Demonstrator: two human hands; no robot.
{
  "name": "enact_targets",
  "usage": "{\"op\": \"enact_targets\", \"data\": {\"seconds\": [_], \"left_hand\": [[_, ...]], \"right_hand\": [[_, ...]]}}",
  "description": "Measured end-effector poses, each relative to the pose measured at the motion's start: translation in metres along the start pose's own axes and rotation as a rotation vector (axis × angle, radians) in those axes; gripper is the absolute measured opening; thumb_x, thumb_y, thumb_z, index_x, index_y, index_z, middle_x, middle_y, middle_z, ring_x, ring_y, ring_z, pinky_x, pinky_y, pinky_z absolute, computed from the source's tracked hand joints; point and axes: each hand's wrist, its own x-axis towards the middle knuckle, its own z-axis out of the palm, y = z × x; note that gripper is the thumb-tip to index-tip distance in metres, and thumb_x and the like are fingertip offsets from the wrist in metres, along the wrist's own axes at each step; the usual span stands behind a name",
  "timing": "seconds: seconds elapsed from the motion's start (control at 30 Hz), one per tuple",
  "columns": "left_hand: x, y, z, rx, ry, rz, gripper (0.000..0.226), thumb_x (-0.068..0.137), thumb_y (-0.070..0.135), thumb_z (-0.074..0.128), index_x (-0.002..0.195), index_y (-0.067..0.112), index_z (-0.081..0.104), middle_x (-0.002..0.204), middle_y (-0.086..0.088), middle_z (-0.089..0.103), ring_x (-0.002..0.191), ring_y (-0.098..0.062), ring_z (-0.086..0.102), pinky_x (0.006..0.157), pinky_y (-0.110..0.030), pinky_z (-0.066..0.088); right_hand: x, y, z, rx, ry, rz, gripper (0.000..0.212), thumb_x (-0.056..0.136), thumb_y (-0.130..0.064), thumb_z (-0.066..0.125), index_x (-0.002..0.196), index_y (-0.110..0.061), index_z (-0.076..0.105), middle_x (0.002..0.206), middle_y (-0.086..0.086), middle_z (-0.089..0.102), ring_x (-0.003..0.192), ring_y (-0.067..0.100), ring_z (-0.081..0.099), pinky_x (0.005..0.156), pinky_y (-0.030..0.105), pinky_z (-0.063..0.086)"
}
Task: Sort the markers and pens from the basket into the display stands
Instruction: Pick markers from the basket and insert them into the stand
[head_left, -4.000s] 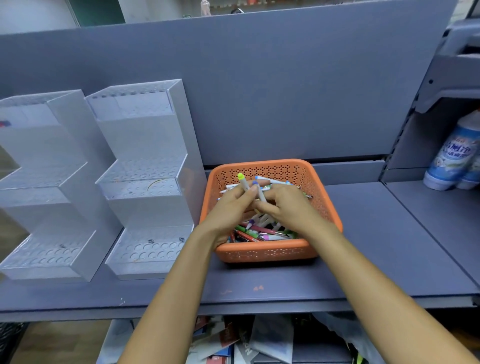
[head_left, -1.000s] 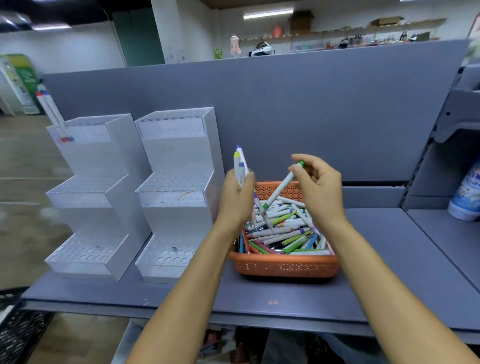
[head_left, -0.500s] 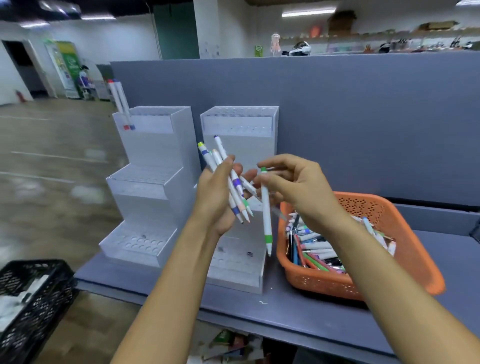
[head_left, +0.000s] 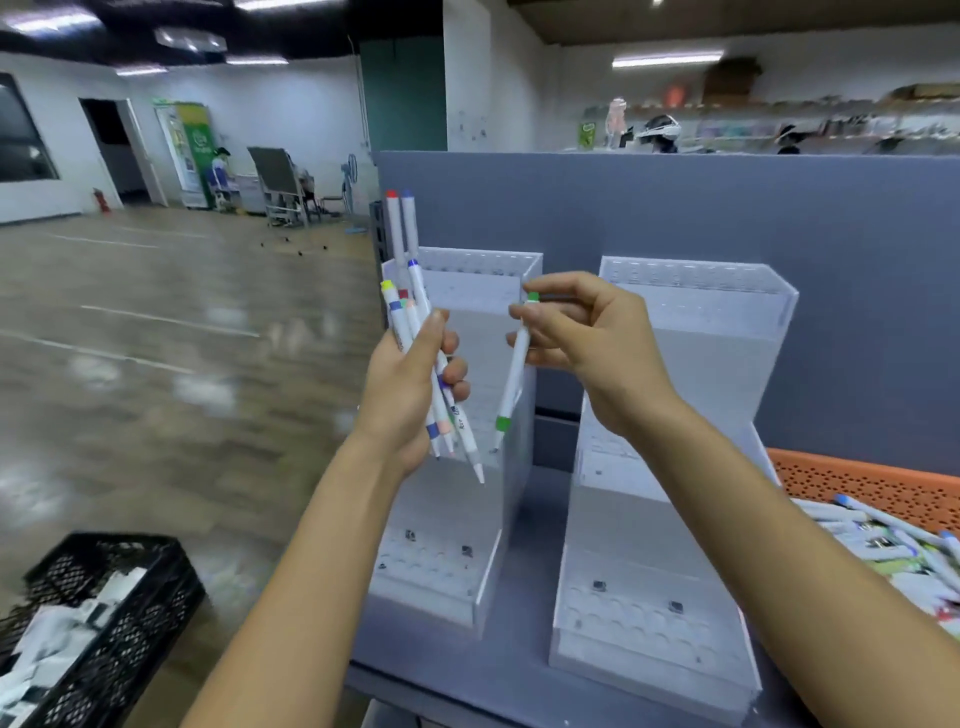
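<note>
My left grip holds a bunch of markers. Two markers already stand in the left stand. My right grip pinches one green marker. I see none in the right stand. Lots more pens lie in the basket, so most is left.

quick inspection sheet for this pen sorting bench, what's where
surface: grey shelf, clear left stand and right stand side by side, orange basket at the right edge
job's things: loose markers in the basket; two markers upright in the left stand's top tier
clutter: black crate on the floor, lower left, white contents
grippers: left hand grips a bundle of markers; right hand pinches a green-capped marker in front of the left stand
cables: nothing seen
surroundings: grey back panel, open room with wooden floor
</note>
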Motion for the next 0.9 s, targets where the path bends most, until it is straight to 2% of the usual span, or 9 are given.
{"op": "enact_targets", "data": {"seconds": [0.1, 0.23, 0.33, 0.47, 0.63, 0.77, 0.9], "left_hand": [[0.016, 0.011, -0.026, 0.027, -0.009, -0.014, 0.007, 0.098, 0.019, 0.048, 0.099, 0.013, 0.052, 0.067, 0.003, 0.046, 0.048, -0.008, 0.039, 0.046, -0.020, 0.040], [0.038, 0.025, -0.045, 0.068, -0.038, -0.045, 0.017, 0.096, 0.001, 0.044, 0.104, 0.011, 0.055, 0.069, -0.002, 0.043, 0.050, -0.009, 0.040, 0.045, -0.021, 0.041], [0.050, 0.031, -0.050, 0.041, -0.089, -0.039, 0.015, 0.096, 0.000, 0.045, 0.100, 0.011, 0.054, 0.070, -0.003, 0.047, 0.051, -0.009, 0.044, 0.045, -0.020, 0.043], [0.062, 0.033, -0.053, -0.033, -0.118, -0.043, 0.012, 0.097, 0.004, 0.046, 0.104, 0.010, 0.053, 0.072, -0.002, 0.049, 0.051, -0.008, 0.048, 0.050, -0.022, 0.048], [0.072, 0.030, -0.059, -0.043, -0.165, -0.041, 0.016, 0.098, 0.012, 0.046, 0.114, 0.009, 0.050, 0.069, 0.001, 0.048, 0.051, -0.008, 0.045, 0.049, -0.022, 0.046], [0.080, 0.029, -0.061, 0.005, -0.160, 0.009, 0.004, 0.097, 0.016, 0.049, 0.098, 0.012, 0.050, 0.061, 0.005, 0.045, 0.048, -0.007, 0.040, 0.045, -0.019, 0.040], [0.084, 0.028, -0.062, -0.019, -0.167, 0.018, 0.009, 0.097, 0.015, 0.051, 0.088, 0.013, 0.047, 0.060, 0.006, 0.047, 0.050, -0.007, 0.042, 0.047, -0.020, 0.042]], "right_hand": [[0.024, -0.001, 0.022, 0.012, 0.070, -0.076, 0.016, 0.086, -0.001, 0.066, 0.096, -0.012, 0.059, 0.083, 0.017, 0.071, 0.076, 0.028, 0.072, 0.066, 0.034, 0.059], [0.058, -0.012, 0.042, 0.015, 0.202, -0.205, 0.014, 0.085, -0.002, 0.067, 0.089, -0.010, 0.056, 0.083, 0.019, 0.069, 0.075, 0.028, 0.072, 0.067, 0.039, 0.059], [0.082, -0.015, 0.050, -0.025, 0.310, -0.278, 0.014, 0.084, -0.004, 0.068, 0.085, -0.012, 0.056, 0.082, 0.014, 0.069, 0.074, 0.025, 0.072, 0.067, 0.037, 0.059], [0.106, -0.016, 0.059, -0.078, 0.400, -0.352, 0.018, 0.085, -0.006, 0.066, 0.081, -0.017, 0.053, 0.086, 0.014, 0.068, 0.079, 0.023, 0.071, 0.064, 0.032, 0.059], [0.128, -0.012, 0.071, -0.206, 0.407, -0.437, 0.018, 0.085, -0.008, 0.066, 0.082, -0.020, 0.054, 0.086, 0.007, 0.068, 0.081, 0.021, 0.070, 0.067, 0.037, 0.060], [0.136, -0.012, 0.075, -0.293, 0.372, -0.472, 0.018, 0.086, -0.008, 0.065, 0.082, -0.022, 0.054, 0.080, -0.001, 0.066, 0.078, 0.019, 0.069, 0.069, 0.039, 0.059], [0.139, -0.011, 0.077, -0.407, 0.336, -0.501, 0.015, 0.085, -0.011, 0.066, 0.083, -0.020, 0.055, 0.079, -0.002, 0.067, 0.078, 0.017, 0.068, 0.072, 0.040, 0.058]]}}
